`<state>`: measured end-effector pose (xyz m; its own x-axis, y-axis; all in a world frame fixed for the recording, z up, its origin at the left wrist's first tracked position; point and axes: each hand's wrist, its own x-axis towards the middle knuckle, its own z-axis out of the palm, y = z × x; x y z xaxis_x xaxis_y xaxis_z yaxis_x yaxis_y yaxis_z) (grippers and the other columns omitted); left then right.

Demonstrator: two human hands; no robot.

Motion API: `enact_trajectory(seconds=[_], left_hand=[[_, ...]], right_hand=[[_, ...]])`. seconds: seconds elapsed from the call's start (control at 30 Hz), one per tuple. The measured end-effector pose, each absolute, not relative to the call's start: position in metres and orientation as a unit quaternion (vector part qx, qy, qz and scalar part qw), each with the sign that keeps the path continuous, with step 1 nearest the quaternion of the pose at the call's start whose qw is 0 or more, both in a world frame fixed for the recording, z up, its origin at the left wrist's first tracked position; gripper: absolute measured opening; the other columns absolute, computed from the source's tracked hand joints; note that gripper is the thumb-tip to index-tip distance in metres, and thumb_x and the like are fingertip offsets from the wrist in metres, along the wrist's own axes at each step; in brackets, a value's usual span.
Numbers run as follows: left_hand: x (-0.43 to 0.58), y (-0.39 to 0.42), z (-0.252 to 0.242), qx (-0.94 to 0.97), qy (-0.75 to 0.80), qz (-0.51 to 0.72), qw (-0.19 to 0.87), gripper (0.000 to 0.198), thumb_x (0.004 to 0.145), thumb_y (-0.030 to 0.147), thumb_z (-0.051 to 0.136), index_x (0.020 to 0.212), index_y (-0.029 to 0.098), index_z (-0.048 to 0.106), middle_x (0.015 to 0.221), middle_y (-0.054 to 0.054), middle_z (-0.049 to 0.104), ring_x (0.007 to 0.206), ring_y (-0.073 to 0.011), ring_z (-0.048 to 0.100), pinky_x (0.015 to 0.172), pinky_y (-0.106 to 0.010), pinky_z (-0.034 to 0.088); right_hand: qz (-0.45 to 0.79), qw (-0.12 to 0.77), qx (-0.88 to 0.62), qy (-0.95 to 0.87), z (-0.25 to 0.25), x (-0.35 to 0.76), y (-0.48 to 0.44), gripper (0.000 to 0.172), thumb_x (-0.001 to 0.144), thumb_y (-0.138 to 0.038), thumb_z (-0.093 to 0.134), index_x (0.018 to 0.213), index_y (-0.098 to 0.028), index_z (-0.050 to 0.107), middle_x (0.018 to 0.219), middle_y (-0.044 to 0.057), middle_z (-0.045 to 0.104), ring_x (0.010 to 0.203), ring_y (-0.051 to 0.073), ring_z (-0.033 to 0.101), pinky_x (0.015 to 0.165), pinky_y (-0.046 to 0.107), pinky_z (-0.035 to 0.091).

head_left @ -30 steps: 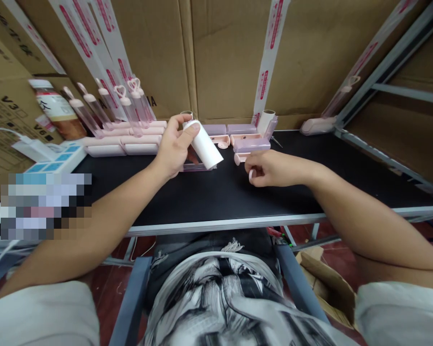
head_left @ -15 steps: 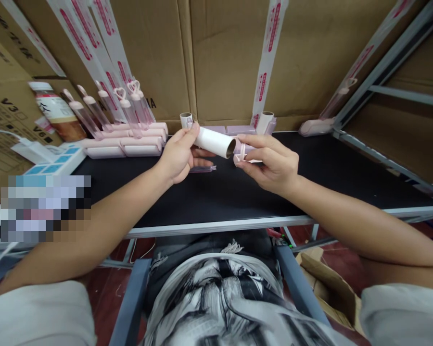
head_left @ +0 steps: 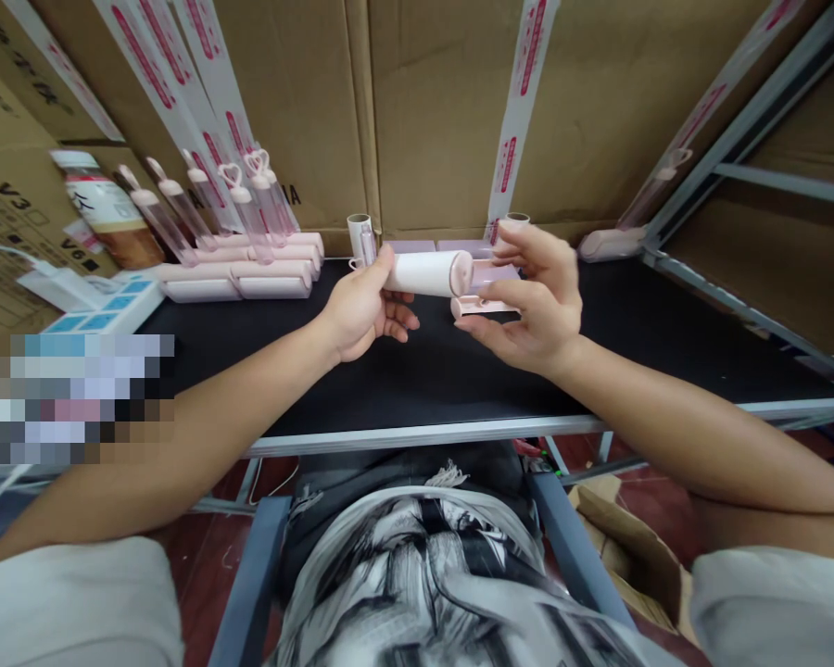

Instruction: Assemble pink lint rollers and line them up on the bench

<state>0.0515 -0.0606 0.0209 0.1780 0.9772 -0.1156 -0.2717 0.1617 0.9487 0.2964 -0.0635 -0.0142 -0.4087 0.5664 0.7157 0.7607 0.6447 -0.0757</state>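
Held between the thumb and fingers of my left hand (head_left: 361, 306) is a white cardboard tube (head_left: 423, 274), lying nearly level above the black tabletop. A pale pink round end piece (head_left: 461, 273) sits in the tube's right end. Just to the right, my right hand (head_left: 538, 301) has its fingers apart and holds nothing. Beyond the right fingers lies a pale pink case part (head_left: 490, 306), partly covered by them. A clear lilac piece (head_left: 368, 243) leans by an upright white tube (head_left: 357, 227) behind my left hand.
Pink cases (head_left: 205, 284) with clear heart-topped tubes (head_left: 250, 218) stand at the back left, near a bottle (head_left: 111, 208) and a power strip (head_left: 111, 301). Another pink case (head_left: 612, 244) is at the back right. Cardboard (head_left: 431, 120) backs the black table (head_left: 403, 394); a metal frame (head_left: 743, 195) borders the right.
The tube's right end was hollow and now holds the pink end piece. My right hand has let go of a pink-and-lilac piece and opened. The tube has turned closer to level.
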Motion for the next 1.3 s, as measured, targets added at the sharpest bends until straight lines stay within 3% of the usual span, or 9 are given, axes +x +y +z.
enact_trajectory(seconds=[0.13, 0.3, 0.6, 0.8, 0.87, 0.93, 1.03, 1.1, 1.3], left_hand=[[0.049, -0.056, 0.023, 0.404, 0.419, 0.499, 0.642, 0.060, 0.099, 0.079, 0.061, 0.104, 0.019, 0.064, 0.063, 0.001, 0.064, 0.043, -0.0157, 0.064, 0.037, -0.023, 0.048], [0.049, -0.057, 0.023, 0.399, 0.417, 0.495, 0.649, 0.062, 0.099, 0.080, 0.059, 0.102, 0.018, 0.064, 0.062, 0.001, 0.063, 0.043, -0.0157, 0.065, 0.038, -0.023, 0.049], [0.044, -0.054, 0.028, 0.399, 0.408, 0.515, 0.639, 0.066, 0.099, 0.081, 0.057, 0.111, 0.017, 0.070, 0.070, -0.004, 0.073, 0.054, -0.0179, 0.073, 0.045, -0.024, 0.057], [0.029, -0.037, 0.026, 0.396, 0.409, 0.555, 0.606, 0.065, 0.099, 0.078, 0.059, 0.119, 0.018, 0.071, 0.073, -0.006, 0.075, 0.059, -0.0204, 0.076, 0.049, -0.025, 0.060], [0.024, -0.032, 0.027, 0.391, 0.412, 0.565, 0.598, 0.062, 0.101, 0.076, 0.058, 0.119, 0.018, 0.071, 0.072, -0.006, 0.075, 0.060, -0.0202, 0.076, 0.051, -0.026, 0.061], [0.020, -0.029, 0.028, 0.388, 0.414, 0.573, 0.592, 0.060, 0.102, 0.075, 0.057, 0.118, 0.019, 0.071, 0.071, -0.006, 0.074, 0.059, -0.0199, 0.076, 0.051, -0.025, 0.061], [0.018, -0.029, 0.030, 0.391, 0.416, 0.573, 0.588, 0.060, 0.101, 0.075, 0.057, 0.118, 0.020, 0.070, 0.072, -0.006, 0.075, 0.059, -0.0202, 0.076, 0.050, -0.025, 0.060], [0.019, -0.030, 0.030, 0.393, 0.416, 0.570, 0.589, 0.061, 0.100, 0.076, 0.059, 0.120, 0.020, 0.070, 0.071, -0.005, 0.075, 0.058, -0.0202, 0.076, 0.049, -0.025, 0.060], [0.021, -0.033, 0.030, 0.390, 0.412, 0.560, 0.604, 0.063, 0.100, 0.076, 0.060, 0.127, 0.020, 0.068, 0.070, -0.002, 0.075, 0.053, -0.0176, 0.073, 0.049, -0.025, 0.060]], right_hand=[[-0.135, 0.446, -0.365, -0.806, -0.021, 0.299, -0.064, 0.039, 0.085, -0.061, 0.080, 0.112, -0.034, 0.072, 0.154, 0.012, 0.060, 0.144, 0.045, 0.057, 0.108, 0.067, 0.055], [-0.084, 0.341, -0.343, -0.871, -0.012, 0.293, -0.068, 0.040, 0.098, -0.053, 0.065, 0.132, -0.032, 0.068, 0.156, 0.015, 0.065, 0.143, 0.043, 0.061, 0.113, 0.067, 0.050], [-0.091, 0.340, -0.293, -0.889, -0.013, 0.292, -0.067, 0.032, 0.099, -0.048, 0.060, 0.124, -0.033, 0.072, 0.154, 0.012, 0.068, 0.142, 0.041, 0.062, 0.114, 0.067, 0.048], [-0.111, 0.348, -0.490, -0.792, 0.015, 0.316, -0.060, 0.041, 0.102, -0.043, 0.055, 0.134, -0.024, 0.072, 0.132, 0.019, 0.076, 0.124, 0.041, 0.071, 0.106, 0.058, 0.054], [-0.089, 0.296, -0.569, -0.762, 0.025, 0.336, -0.046, 0.041, 0.103, -0.043, 0.054, 0.130, -0.019, 0.073, 0.116, 0.019, 0.080, 0.104, 0.037, 0.075, 0.093, 0.050, 0.057], [-0.058, 0.165, -0.636, -0.752, 0.027, 0.356, -0.027, 0.039, 0.097, -0.050, 0.062, 0.116, -0.019, 0.077, 0.101, 0.015, 0.081, 0.091, 0.036, 0.075, 0.081, 0.046, 0.055], [-0.010, 0.021, -0.645, -0.764, 0.021, 0.374, -0.006, 0.051, 0.089, -0.062, 0.072, 0.119, -0.021, 0.077, 0.103, 0.013, 0.083, 0.091, 0.034, 0.076, 0.076, 0.040, 0.053], [-0.004, -0.010, -0.630, -0.777, 0.015, 0.375, -0.001, 0.052, 0.087, -0.060, 0.076, 0.122, -0.022, 0.078, 0.108, 0.013, 0.083, 0.094, 0.033, 0.076, 0.077, 0.039, 0.053], [-0.015, -0.046, -0.612, -0.789, 0.015, 0.358, -0.015, 0.026, 0.089, -0.035, 0.068, 0.105, -0.020, 0.082, 0.097, 0.014, 0.083, 0.090, 0.032, 0.077, 0.073, 0.038, 0.051]])
